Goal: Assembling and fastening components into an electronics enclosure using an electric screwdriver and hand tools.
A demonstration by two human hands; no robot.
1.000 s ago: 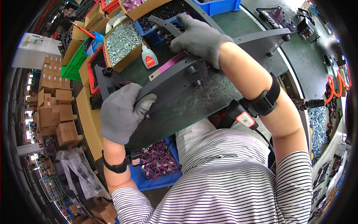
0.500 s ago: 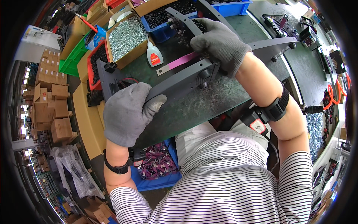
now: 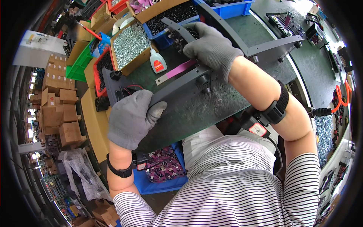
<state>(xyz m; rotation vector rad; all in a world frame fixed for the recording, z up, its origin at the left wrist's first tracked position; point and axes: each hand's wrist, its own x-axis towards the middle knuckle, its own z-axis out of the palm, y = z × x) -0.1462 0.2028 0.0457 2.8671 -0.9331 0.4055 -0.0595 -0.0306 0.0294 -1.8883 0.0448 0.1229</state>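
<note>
A dark grey open frame [image 3: 181, 85], with black round feet on its near side, stands on the green work mat [image 3: 189, 113]. My left hand [image 3: 132, 121], in a grey glove, is closed round its near left corner. At its right end, my gloved right hand [image 3: 213, 49] is closed over the corner, with the fingertips hidden. A thin red wire [image 3: 132, 87] shows inside the frame near my left hand. Between the frame's sides lies a strip, purple at one end and bare metal at the other [image 3: 176, 72]. A white glue bottle [image 3: 158, 62] stands beside the strip.
A second dark grey frame [image 3: 276, 49] rests just right of my right hand. Along the back are a cardboard box of silver screws [image 3: 130, 43], blue bins [image 3: 164, 38] of black screws and a red bin [image 3: 99, 68]. Below the table edge sits a blue bin [image 3: 162, 187] of purple parts.
My right hand and the right end of the frame have shifted a little to the left. My left hand keeps its hold on the near corner. The view has turned slightly.
</note>
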